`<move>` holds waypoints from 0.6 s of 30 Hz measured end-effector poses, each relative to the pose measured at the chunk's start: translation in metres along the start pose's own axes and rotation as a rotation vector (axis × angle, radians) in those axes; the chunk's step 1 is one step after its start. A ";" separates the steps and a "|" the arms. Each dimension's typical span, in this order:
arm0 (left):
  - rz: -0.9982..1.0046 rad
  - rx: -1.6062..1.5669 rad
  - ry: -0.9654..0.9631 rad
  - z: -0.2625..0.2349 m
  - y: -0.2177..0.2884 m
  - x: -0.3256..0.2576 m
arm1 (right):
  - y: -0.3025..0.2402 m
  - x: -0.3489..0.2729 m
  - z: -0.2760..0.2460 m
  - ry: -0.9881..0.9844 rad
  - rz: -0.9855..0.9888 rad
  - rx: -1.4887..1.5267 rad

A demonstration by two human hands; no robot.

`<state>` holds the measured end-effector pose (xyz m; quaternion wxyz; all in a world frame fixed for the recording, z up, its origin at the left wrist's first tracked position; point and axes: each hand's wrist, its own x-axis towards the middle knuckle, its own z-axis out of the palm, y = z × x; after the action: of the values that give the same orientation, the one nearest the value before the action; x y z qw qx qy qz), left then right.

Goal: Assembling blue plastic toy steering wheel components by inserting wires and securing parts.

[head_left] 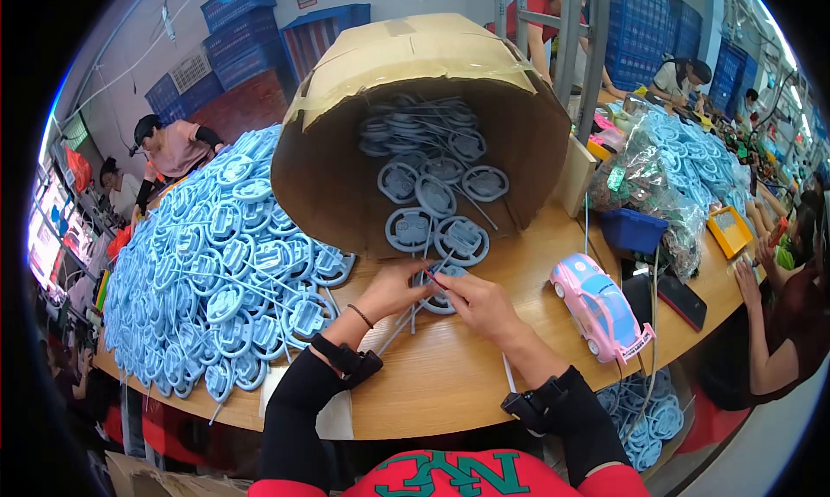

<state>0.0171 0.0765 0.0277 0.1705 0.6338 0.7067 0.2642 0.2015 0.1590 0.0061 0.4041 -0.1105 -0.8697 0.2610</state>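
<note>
My left hand [393, 289] and my right hand [477, 303] meet over the table in front of a cardboard box. Both are closed, fingertips almost touching. A thin dark-red piece [435, 278] shows at the right fingertips. Pale blue rods run past the left fingers, which appear to pinch one; the grip is partly hidden. Just under the hands lies a light-blue toy steering wheel [443, 304], partly covered. More such wheels with thin stems spill from the tipped box [324, 181], the closest being a wheel [462, 239] just beyond my fingers.
A large heap of light-blue wheels [229, 277] covers the table's left side. To the right stand a pink toy car [598, 307], a blue bin [634, 231], a dark phone [682, 302] and a yellow tray [731, 231]. Metal posts rise behind the box. Other people work around.
</note>
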 end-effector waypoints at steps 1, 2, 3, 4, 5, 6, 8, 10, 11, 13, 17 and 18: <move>-0.003 0.003 -0.003 -0.007 0.004 -0.001 | -0.001 0.000 0.001 -0.003 0.007 0.019; -0.030 0.008 0.071 -0.014 0.008 0.002 | -0.001 0.000 0.001 -0.006 0.018 0.034; -0.056 0.013 0.143 -0.018 0.010 0.007 | -0.003 0.000 0.000 -0.005 0.022 0.034; -0.054 0.012 0.141 -0.019 0.009 0.015 | -0.006 0.001 -0.003 -0.006 0.030 0.025; 0.014 0.093 0.225 -0.019 0.004 0.024 | -0.008 0.002 -0.004 -0.008 0.034 0.021; 0.083 0.174 0.308 -0.021 0.001 0.032 | -0.009 0.003 -0.003 -0.007 0.032 0.024; 0.079 0.188 0.253 -0.020 -0.002 0.050 | -0.007 0.003 -0.006 0.047 0.047 0.017; 0.127 0.406 0.290 -0.011 -0.018 0.065 | 0.001 0.003 -0.003 0.111 0.050 0.001; 0.131 0.405 0.291 -0.006 -0.028 0.074 | 0.004 0.003 -0.003 0.173 0.050 -0.015; 0.126 0.546 0.307 0.001 -0.049 0.097 | 0.009 0.003 -0.006 0.178 0.077 -0.054; 0.161 0.660 0.292 -0.013 -0.066 0.128 | 0.005 0.004 -0.008 0.147 0.151 -0.133; 0.145 0.668 0.228 -0.016 -0.068 0.135 | 0.005 0.003 -0.007 0.150 0.151 -0.137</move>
<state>-0.0655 0.2027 0.0125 -0.1449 0.6694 0.7219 0.0991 0.2047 0.1674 0.0090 0.4387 -0.2223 -0.8420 0.2217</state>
